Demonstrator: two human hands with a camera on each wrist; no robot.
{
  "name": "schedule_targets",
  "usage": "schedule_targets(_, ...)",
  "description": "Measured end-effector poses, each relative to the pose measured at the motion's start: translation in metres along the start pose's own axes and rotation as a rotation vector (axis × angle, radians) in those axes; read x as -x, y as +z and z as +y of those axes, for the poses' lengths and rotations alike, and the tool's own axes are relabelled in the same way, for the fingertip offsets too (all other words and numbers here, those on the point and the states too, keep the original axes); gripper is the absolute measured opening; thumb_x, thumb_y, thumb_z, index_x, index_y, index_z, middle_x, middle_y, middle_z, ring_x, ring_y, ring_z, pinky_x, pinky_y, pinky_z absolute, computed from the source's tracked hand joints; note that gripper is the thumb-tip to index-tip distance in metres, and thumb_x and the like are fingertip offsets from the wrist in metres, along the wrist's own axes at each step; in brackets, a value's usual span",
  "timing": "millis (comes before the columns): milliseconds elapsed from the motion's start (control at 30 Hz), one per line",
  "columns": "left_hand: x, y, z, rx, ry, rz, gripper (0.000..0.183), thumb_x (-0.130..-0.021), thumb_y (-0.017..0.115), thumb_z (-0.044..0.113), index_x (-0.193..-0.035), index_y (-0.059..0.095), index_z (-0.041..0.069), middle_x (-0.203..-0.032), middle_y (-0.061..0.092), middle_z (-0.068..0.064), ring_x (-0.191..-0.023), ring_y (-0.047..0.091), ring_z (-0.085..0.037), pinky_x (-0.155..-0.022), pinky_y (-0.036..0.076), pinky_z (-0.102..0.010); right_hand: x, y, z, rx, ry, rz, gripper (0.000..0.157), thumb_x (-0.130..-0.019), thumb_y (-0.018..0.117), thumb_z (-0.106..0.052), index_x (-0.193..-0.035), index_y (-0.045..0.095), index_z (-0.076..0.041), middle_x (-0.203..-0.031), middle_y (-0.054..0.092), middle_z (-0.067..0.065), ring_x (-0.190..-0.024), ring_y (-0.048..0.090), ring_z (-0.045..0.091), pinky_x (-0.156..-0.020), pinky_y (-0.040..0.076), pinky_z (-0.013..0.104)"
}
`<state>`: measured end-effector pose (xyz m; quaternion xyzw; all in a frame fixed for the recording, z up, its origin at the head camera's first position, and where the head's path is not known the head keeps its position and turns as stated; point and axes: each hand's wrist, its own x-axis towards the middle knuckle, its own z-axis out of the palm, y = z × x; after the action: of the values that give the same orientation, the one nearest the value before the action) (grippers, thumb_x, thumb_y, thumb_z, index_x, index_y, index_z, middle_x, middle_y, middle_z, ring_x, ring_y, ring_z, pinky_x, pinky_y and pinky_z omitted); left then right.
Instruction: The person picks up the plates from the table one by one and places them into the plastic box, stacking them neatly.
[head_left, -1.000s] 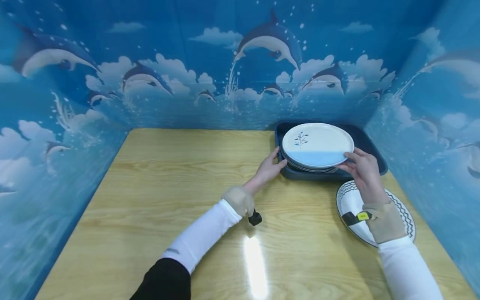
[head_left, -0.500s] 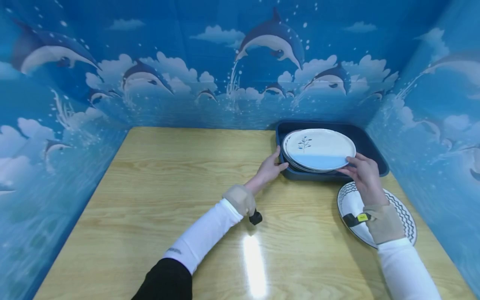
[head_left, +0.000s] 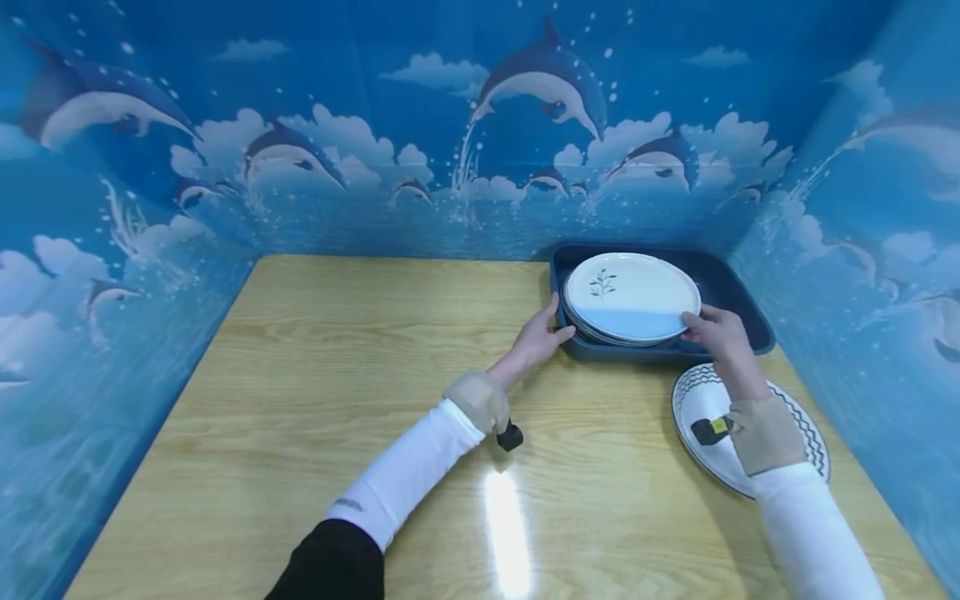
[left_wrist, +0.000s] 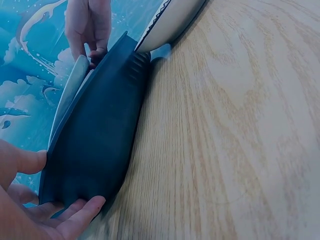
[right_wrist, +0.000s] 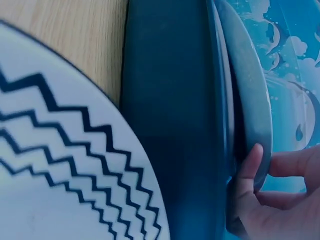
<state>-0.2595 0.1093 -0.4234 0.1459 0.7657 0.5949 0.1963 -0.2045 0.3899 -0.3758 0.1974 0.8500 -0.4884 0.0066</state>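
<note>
In the head view, my right hand point(head_left: 718, 333) pinches the near right rim of an oval plate point(head_left: 637, 283), white with a blue band and a leaf sprig. That plate lies over a stack of plates in a dark blue tub point(head_left: 738, 304). The right wrist view shows thumb and fingers point(right_wrist: 250, 162) on either side of the plate's edge, just above the tub rim. My left hand point(head_left: 534, 343) holds the tub's near left corner. In the left wrist view, its fingers point(left_wrist: 82, 212) lie low against the tub wall and its thumb is at the rim.
A white plate with black zigzag lines point(head_left: 708, 408) rests on the wooden table point(head_left: 360, 350) in front of the tub, partly under my right forearm. Its edge leans up against the tub in the wrist views. A dolphin-print curtain point(head_left: 480, 192) encloses the table behind and at both sides.
The oval plate has come down onto the stack, then slid slightly left into line with it. My right hand moved along with it; my left hand has stayed at the tub corner.
</note>
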Motion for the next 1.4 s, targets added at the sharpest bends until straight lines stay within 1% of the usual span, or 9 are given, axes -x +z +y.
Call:
schedule_targets(267,-0.002,0.007,-0.002,-0.006,0.0,-0.004,0.071,-0.106,0.056,0.02,-0.163,0.014,0.019,-0.168,0.019,-0.002,-0.144,0.041,-0.029,-0.11,0.046,-0.036,-0.003,0.0,0.008,0.105,-0.015,-0.07,0.059,-0.109,0.044,-0.029,-0.153,0.034,0.01,-0.093,0.059,-0.001,-0.073,0.058,0.002,-0.068,0.052,0.016)
schedule_targets(400,-0.002,0.007,-0.001,-0.004,-0.001,-0.002,0.07,-0.106,0.055,0.02,-0.163,0.014,0.02,-0.168,0.019,-0.002,-0.145,0.039,-0.029,-0.113,0.044,-0.037,-0.003,-0.002,0.007,0.164,-0.017,-0.085,0.063,-0.108,0.045,-0.035,-0.153,0.033,0.008,-0.114,0.058,0.014,-0.076,0.06,0.002,-0.079,0.053,0.022)
schedule_targets(600,-0.003,0.008,-0.001,-0.009,-0.002,-0.007,0.07,-0.107,0.054,0.02,-0.163,0.013,0.02,-0.169,0.018,-0.002,-0.145,0.039,-0.029,-0.113,0.044,-0.036,-0.002,-0.006,0.008,0.155,0.014,-0.101,0.077,-0.106,0.047,-0.047,-0.159,0.021,0.002,-0.133,0.054,0.027,-0.076,0.061,-0.002,-0.11,0.044,0.054)
schedule_targets(700,-0.002,0.007,0.0,-0.011,-0.003,-0.005,0.07,-0.107,0.054,0.02,-0.163,0.014,0.019,-0.169,0.018,-0.001,-0.145,0.039,-0.029,-0.114,0.043,-0.036,0.004,-0.013,0.01,0.144,0.001,-0.084,0.081,-0.104,0.049,-0.049,-0.162,0.014,-0.003,-0.14,0.05,0.032,-0.074,0.061,-0.004,-0.103,0.052,0.045)
schedule_targets(767,-0.002,0.006,0.0,-0.008,-0.003,-0.005,0.07,-0.106,0.054,0.019,-0.163,0.013,0.02,-0.169,0.017,-0.002,-0.145,0.039,-0.029,-0.114,0.043,-0.036,0.008,-0.02,0.01,0.131,-0.023,-0.057,0.081,-0.104,0.05,-0.048,-0.162,0.015,-0.003,-0.135,0.054,0.03,-0.073,0.061,-0.004,-0.09,0.058,0.034)
schedule_targets(933,-0.002,0.004,0.0,-0.008,0.005,-0.006,0.071,-0.106,0.054,0.02,-0.163,0.012,0.021,-0.168,0.018,-0.003,-0.146,0.037,-0.029,-0.114,0.043,-0.038,0.02,-0.043,0.014,0.106,-0.093,0.097,0.065,-0.105,0.053,-0.036,-0.154,0.035,0.004,-0.094,0.062,-0.009,-0.069,0.062,0.0,-0.066,0.059,0.02)
schedule_targets(1100,-0.002,0.003,-0.002,-0.008,0.001,0.0,0.071,-0.106,0.054,0.021,-0.163,0.011,0.02,-0.168,0.019,-0.005,-0.145,0.04,-0.03,-0.112,0.045,-0.038,0.034,-0.07,0.03,0.371,-0.245,0.34,0.045,-0.107,0.049,-0.028,-0.14,0.055,0.002,-0.105,0.067,0.015,-0.062,0.051,-0.008,-0.05,0.049,0.017)
schedule_targets(1200,-0.002,0.002,-0.004,-0.002,0.001,0.008,0.071,-0.107,0.054,0.02,-0.163,0.012,0.019,-0.168,0.018,-0.005,-0.144,0.039,-0.031,-0.113,0.044,-0.038,0.038,-0.086,0.044,0.521,-0.289,0.387,0.039,-0.107,0.048,-0.025,-0.132,0.061,0.002,-0.113,0.064,0.03,-0.069,0.059,0.01,-0.049,0.044,0.023)
schedule_targets(1400,-0.001,0.002,-0.005,-0.004,0.002,0.012,0.07,-0.107,0.054,0.021,-0.163,0.012,0.019,-0.169,0.018,-0.005,-0.145,0.038,-0.03,-0.113,0.044,-0.038,0.046,-0.113,0.075,0.628,-0.21,0.264,0.038,-0.106,0.051,-0.023,-0.126,0.06,0.009,-0.115,0.06,0.038,-0.099,0.058,0.052,-0.068,0.05,0.055)
